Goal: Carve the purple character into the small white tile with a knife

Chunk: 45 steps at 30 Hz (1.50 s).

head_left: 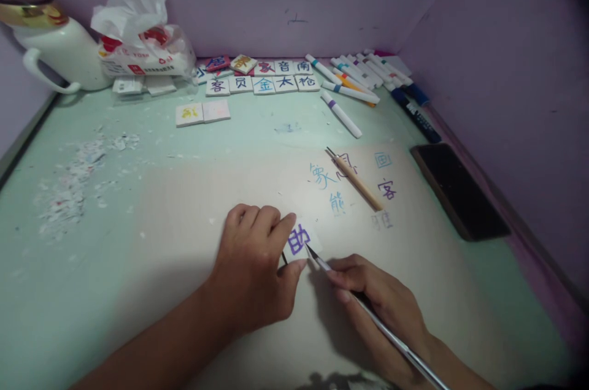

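The white tile (314,239) with a purple character lies on the beige board (184,218) in front of you, pinned at its left side by the thumb and forefinger of your left hand (255,264), the other fingers curled. Your right hand (377,298) is closed around a silver-handled knife (389,332) like a pen, its tip at the purple strokes. Past the tile, a wooden-handled tool (361,183) rests across characters written on the board. A phone (460,191) lies to the right, with markers (363,71) heaped beyond it. Behind the board sit two tiles (189,114) side by side and, farther back, rows of lettered tiles (288,84), some overlapped by others; pale shavings (69,187) litter the counter (27,243) at left. In the far left corner, a plastic bag (147,59) bulges with contents you cannot make out, and the white jug (59,49) beside it is lidded, hiding its inside. The lid and the knife's rear end are cut off by the frame; a dark shape at the bottom edge is unclear.
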Tool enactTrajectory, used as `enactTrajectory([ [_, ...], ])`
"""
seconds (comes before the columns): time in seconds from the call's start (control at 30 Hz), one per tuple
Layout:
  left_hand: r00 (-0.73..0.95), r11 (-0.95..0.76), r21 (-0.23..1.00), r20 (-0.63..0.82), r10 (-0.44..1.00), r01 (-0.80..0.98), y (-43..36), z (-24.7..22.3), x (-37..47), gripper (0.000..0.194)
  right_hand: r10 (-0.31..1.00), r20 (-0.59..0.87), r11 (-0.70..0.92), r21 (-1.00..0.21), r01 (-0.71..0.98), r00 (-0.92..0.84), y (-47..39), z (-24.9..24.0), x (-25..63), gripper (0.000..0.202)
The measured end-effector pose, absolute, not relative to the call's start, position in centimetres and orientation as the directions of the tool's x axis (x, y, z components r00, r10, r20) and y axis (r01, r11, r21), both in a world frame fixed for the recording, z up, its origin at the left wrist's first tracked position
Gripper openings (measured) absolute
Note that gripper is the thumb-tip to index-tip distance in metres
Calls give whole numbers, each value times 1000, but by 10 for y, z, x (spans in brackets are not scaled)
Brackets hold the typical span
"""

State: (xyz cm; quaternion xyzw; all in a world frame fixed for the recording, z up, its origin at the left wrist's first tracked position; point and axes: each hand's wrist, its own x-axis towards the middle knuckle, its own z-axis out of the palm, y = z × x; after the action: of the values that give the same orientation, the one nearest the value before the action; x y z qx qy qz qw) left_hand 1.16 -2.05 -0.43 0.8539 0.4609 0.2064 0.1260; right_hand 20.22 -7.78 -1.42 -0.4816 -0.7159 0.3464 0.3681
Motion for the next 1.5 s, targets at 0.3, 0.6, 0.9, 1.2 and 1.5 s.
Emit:
enactTrajectory([
  [0.3,491,-545,409,240,838,731,-19,-4,11,41,937,211,322,-832,452,-280,-76,-13,202,22],
  [0.6,488,-539,416,233,841,732,-19,-5,13,42,932,216,329,-844,424,-292,-75,-13,203,24],
  [0.9,488,-545,414,244,838,729,-20,-5,12,41,931,203,327,-836,441,-304,-74,-12,203,23],
  [1.2,485,-544,411,247,839,731,-20,-4,11,40,925,215,347,-816,463,-314,-76,-13,202,25],
  [1.5,488,-537,413,227,843,736,-21,-3,11,41,927,184,336,-792,510,-325,-75,-7,198,19],
])
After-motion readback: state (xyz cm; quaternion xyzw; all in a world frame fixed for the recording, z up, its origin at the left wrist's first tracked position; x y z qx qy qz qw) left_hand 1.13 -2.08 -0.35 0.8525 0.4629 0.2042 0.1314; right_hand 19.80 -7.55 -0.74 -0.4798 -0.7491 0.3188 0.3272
